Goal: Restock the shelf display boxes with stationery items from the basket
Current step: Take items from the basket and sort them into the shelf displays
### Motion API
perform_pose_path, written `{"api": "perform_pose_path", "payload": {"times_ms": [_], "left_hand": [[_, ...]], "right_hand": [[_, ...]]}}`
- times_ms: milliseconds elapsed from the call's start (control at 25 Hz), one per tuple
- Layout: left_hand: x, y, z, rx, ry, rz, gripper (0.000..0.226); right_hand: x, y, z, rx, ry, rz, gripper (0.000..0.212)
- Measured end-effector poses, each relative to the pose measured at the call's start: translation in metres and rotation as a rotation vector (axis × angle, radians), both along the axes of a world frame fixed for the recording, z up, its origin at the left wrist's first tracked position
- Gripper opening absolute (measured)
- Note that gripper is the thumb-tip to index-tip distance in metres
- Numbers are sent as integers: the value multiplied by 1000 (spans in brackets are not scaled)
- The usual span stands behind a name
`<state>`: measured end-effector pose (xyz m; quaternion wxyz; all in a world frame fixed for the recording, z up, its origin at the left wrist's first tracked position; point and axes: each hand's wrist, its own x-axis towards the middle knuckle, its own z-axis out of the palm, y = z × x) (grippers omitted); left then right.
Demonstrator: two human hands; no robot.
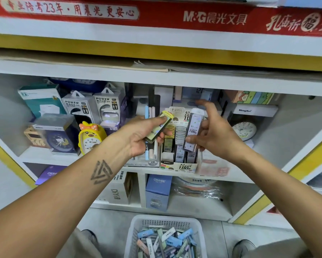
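Note:
My left hand [143, 135] grips a yellow-capped lead refill case [161, 125], tilted, in front of the shelf. My right hand [212, 135] pinches a pale lilac lead refill case [193, 131] upright, index finger raised, just above the display box [180, 165]. That cardboard display box stands on the middle shelf and holds rows of similar refill cases. A white plastic basket [136, 229] on the floor below holds several pastel stationery packs.
A box of pens [151, 155] stands left of the display box. Power bank packs [93, 105], a yellow duck clock [91, 136] and a blue clock [61, 142] fill the left shelf. A white clock [245, 130] sits at right. Boxes occupy the lower shelf.

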<state>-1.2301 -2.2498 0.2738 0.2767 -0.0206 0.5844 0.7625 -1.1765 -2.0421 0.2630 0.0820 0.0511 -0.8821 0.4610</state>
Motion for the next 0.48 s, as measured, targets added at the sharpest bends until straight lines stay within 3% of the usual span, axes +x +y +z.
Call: {"api": "perform_pose_path", "payload": {"times_ms": [120, 480], "left_hand": [[1, 1, -5, -29, 5, 6, 22], [3, 1, -9, -25, -1, -50, 14]], "right_hand": [[0, 0, -7, 65, 46, 27, 60], [-4, -3, -31, 509, 275, 151, 17]]}}
